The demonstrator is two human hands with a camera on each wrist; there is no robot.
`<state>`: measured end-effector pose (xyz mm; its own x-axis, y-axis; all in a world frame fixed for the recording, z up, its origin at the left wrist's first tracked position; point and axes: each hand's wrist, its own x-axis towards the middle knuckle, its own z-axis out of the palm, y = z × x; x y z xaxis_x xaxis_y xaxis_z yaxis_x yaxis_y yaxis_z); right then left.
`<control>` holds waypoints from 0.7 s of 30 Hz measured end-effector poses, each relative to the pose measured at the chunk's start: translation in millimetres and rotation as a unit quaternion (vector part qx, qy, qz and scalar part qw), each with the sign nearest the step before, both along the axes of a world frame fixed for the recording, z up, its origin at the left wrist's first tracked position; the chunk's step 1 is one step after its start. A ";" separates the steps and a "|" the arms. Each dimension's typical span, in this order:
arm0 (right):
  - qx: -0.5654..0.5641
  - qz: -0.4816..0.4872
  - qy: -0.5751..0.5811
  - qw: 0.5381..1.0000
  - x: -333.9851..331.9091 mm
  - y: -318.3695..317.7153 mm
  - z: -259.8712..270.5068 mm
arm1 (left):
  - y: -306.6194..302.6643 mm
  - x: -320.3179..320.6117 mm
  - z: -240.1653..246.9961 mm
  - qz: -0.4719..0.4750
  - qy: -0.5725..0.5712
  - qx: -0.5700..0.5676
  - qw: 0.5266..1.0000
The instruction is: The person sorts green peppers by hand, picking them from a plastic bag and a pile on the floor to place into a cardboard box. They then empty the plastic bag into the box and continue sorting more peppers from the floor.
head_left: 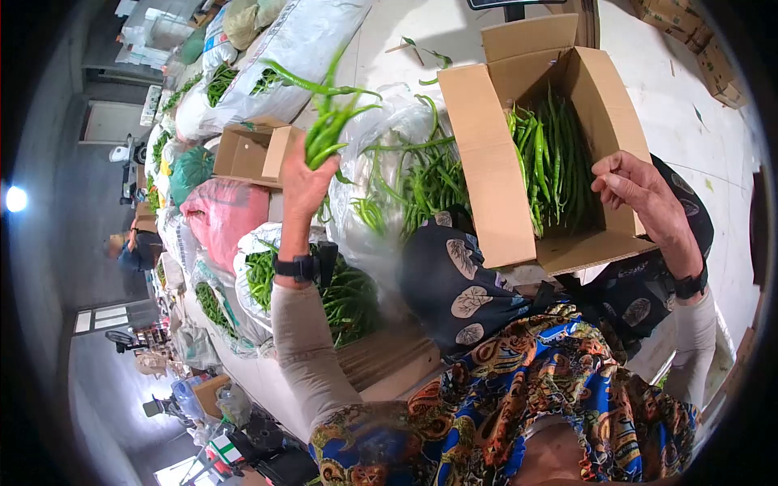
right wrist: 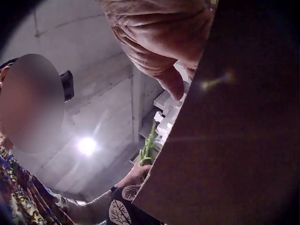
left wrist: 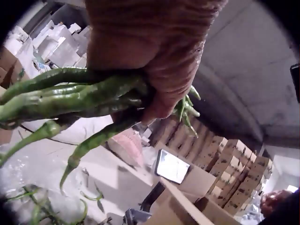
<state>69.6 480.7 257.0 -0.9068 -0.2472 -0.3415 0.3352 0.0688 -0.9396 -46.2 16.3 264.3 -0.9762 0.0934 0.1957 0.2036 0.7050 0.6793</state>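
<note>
My left hand (head_left: 306, 182) grips a bunch of long green chili peppers (head_left: 328, 134), raised over the floor. In the left wrist view the peppers (left wrist: 70, 101) stick out from both sides of the fist. Beside the open cardboard box (head_left: 494, 190) my right hand (head_left: 644, 194) hangs with loosely bent fingers and nothing in them. Long green peppers (head_left: 559, 154) lie lengthwise inside that box. Between the left hand and the box, more peppers (head_left: 433, 182) are heaped on clear plastic (head_left: 348, 219). The box's wall (right wrist: 225, 140) fills much of the right wrist view.
A smaller open carton (head_left: 251, 154) and a pink sack (head_left: 227, 215) stand to the left. Several sacks of peppers (head_left: 348, 300) lie around. Stacked cartons (left wrist: 234, 173) rise in the background. Another person (head_left: 139, 247) is far off at the left.
</note>
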 end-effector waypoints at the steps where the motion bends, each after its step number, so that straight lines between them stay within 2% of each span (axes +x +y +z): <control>1: -0.001 -0.002 -0.001 1.000 1.1 1.4 -0.7 | 1.6 1.1 7.5 -0.002 0.001 -0.002 1.000; 3: -0.003 -0.002 -0.005 1.000 6.8 2.6 -2.7 | 2.1 10.4 27.1 0.017 -0.049 0.044 0.998; 7: 0.013 -0.015 0.022 1.000 -3.0 1.0 7.9 | 16.9 24.1 50.4 -0.024 -0.103 0.026 0.994; 11: 0.033 -0.017 0.062 0.997 -21.2 -14.5 30.0 | 37.8 32.3 69.0 -0.106 -0.160 0.143 0.971; 17: 0.122 0.126 0.260 0.950 -76.9 -51.6 64.8 | 86.6 38.1 97.7 -0.194 -0.238 0.147 0.940; 19: 0.065 0.136 0.333 0.931 -87.9 -69.8 64.3 | 111.4 42.0 106.2 -0.201 -0.262 0.181 0.927; 21: 0.025 0.151 0.339 0.928 -86.5 -82.7 75.7 | 123.3 34.9 107.3 -0.231 -0.261 0.135 0.928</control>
